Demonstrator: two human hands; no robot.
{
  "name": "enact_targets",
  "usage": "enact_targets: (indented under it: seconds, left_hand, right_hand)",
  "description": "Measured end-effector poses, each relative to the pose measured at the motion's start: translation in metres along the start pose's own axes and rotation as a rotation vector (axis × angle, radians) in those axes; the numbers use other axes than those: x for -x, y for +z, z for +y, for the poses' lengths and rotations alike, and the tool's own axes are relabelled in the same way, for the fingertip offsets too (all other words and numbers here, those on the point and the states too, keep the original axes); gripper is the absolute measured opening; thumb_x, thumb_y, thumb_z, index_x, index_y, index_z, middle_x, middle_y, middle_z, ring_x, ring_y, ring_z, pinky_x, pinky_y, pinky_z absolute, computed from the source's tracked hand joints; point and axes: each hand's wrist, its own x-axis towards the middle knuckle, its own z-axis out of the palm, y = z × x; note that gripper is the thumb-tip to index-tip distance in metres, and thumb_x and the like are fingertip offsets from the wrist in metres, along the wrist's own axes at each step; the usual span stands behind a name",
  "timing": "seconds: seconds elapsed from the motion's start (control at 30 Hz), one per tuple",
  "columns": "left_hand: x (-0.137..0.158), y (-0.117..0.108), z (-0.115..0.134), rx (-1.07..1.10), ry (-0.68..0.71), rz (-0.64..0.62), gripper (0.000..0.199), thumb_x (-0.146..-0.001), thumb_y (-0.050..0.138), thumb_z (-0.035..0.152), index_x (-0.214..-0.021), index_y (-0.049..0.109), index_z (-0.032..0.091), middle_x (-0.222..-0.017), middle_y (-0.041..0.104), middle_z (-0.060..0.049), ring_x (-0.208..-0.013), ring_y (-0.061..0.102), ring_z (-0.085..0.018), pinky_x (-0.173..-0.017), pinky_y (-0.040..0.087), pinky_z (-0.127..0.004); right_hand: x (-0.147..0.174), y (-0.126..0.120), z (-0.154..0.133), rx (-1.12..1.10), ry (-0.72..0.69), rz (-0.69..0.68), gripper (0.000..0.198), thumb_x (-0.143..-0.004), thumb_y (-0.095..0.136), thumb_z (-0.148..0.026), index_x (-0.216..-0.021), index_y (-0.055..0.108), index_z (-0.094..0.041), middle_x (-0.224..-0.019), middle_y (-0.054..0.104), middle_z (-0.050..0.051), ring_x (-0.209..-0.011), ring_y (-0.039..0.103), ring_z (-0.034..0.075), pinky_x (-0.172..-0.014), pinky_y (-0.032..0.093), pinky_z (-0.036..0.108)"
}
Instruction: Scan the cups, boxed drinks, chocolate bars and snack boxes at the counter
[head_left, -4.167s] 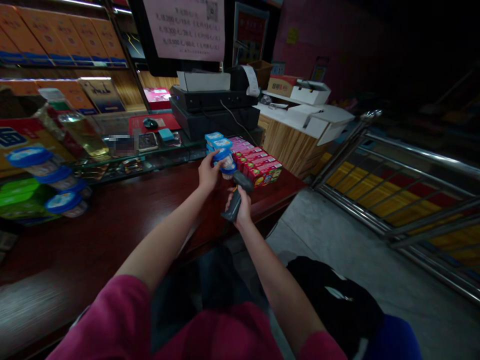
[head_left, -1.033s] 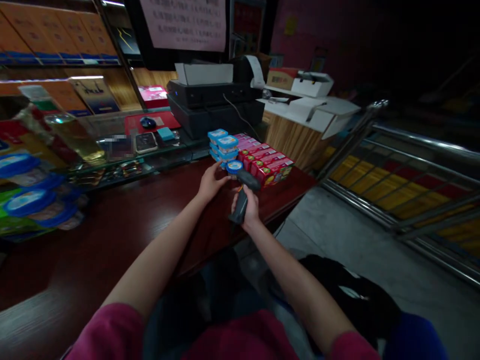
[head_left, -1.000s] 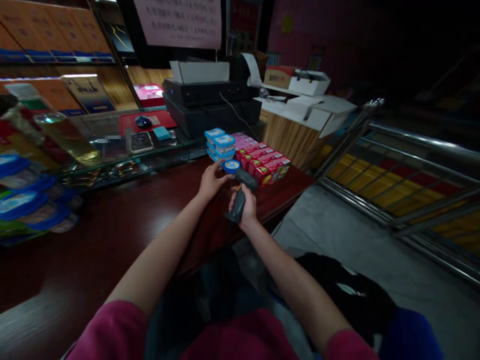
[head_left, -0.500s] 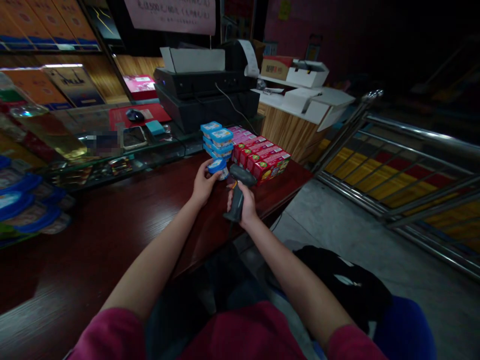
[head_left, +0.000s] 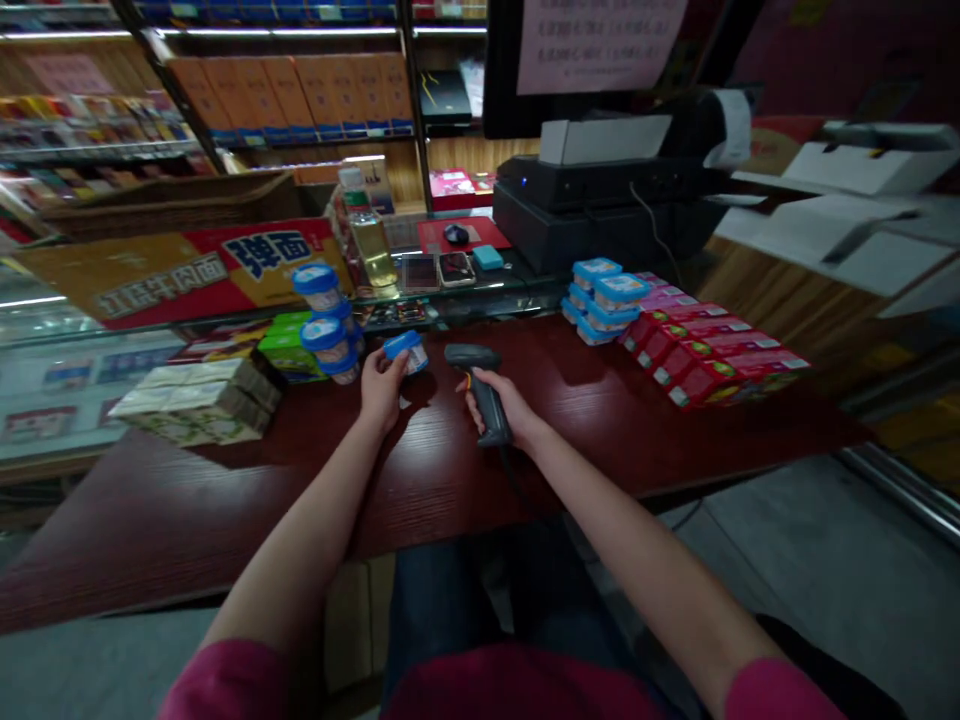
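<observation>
My left hand [head_left: 384,388] grips a small tub with a blue lid [head_left: 406,352], tilted just above the dark red tabletop [head_left: 420,480]. In my right hand [head_left: 504,398] is a dark grey barcode scanner [head_left: 480,385], its head turned toward the tub and a cable hanging from its handle. Left of the held tub, similar round blue-lidded tubs [head_left: 324,338] are piled up. Farther right, rectangular blue-lidded tubs [head_left: 606,300] are stacked beside a row of red boxes [head_left: 712,350].
Pale cartons [head_left: 202,400] and a green box [head_left: 292,348] lie at the left. Behind stand a bottle of yellowish liquid [head_left: 371,240], a printed carton [head_left: 195,270], phones on the glass shelf and a mouse [head_left: 456,234]. A black cash drawer [head_left: 592,220] is at the back right.
The view has swung left. My left hand has carried the tub leftward, away from the rectangular tubs toward the round ones, and the scanner has moved left along with it.
</observation>
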Motion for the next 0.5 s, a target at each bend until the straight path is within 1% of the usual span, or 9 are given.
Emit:
enact_targets:
  seconds: [0.07, 0.17, 0.33, 0.5]
  left_hand:
    - [-0.003, -0.003, 0.0, 0.079, -0.011, 0.065, 0.046, -0.079, 0.084, 0.038, -0.112, 0.058, 0.021, -0.111, 0.072, -0.006, -0.102, 0.073, -0.017, -0.093, 0.059, -0.031]
    - [-0.005, 0.0, -0.001, 0.184, -0.029, 0.085, 0.05, -0.073, 0.089, 0.033, -0.111, 0.059, 0.021, -0.115, 0.071, -0.007, -0.107, 0.072, -0.018, -0.097, 0.056, -0.031]
    - [-0.007, 0.004, 0.0, 0.201, -0.091, 0.118, 0.049, -0.071, 0.088, 0.028, -0.11, 0.06, 0.02, -0.111, 0.072, -0.006, -0.102, 0.072, -0.018, -0.095, 0.056, -0.031]
    - [-0.006, 0.004, 0.0, 0.192, -0.082, 0.096, 0.05, -0.068, 0.088, 0.028, -0.109, 0.061, 0.019, -0.109, 0.073, -0.006, -0.1, 0.072, -0.018, -0.092, 0.056, -0.03]
  right_hand:
    - [-0.017, 0.015, 0.007, 0.01, 0.0, -0.01, 0.038, -0.086, 0.067, -0.053, -0.088, 0.067, -0.015, -0.056, 0.06, -0.004, -0.036, 0.05, 0.01, -0.032, 0.043, 0.02]
    - [-0.028, 0.024, 0.012, 0.073, 0.004, 0.012, 0.04, -0.084, 0.07, -0.055, -0.088, 0.066, -0.016, -0.056, 0.061, -0.003, -0.036, 0.052, 0.01, -0.032, 0.044, 0.021]
    - [-0.026, 0.027, 0.012, 0.116, 0.003, 0.045, 0.04, -0.083, 0.072, -0.056, -0.087, 0.065, -0.017, -0.055, 0.06, -0.004, -0.035, 0.052, 0.01, -0.032, 0.044, 0.021]
    - [-0.024, 0.029, 0.013, 0.129, 0.01, 0.05, 0.039, -0.083, 0.072, -0.054, -0.085, 0.066, -0.016, -0.055, 0.061, -0.003, -0.036, 0.052, 0.01, -0.032, 0.045, 0.021]
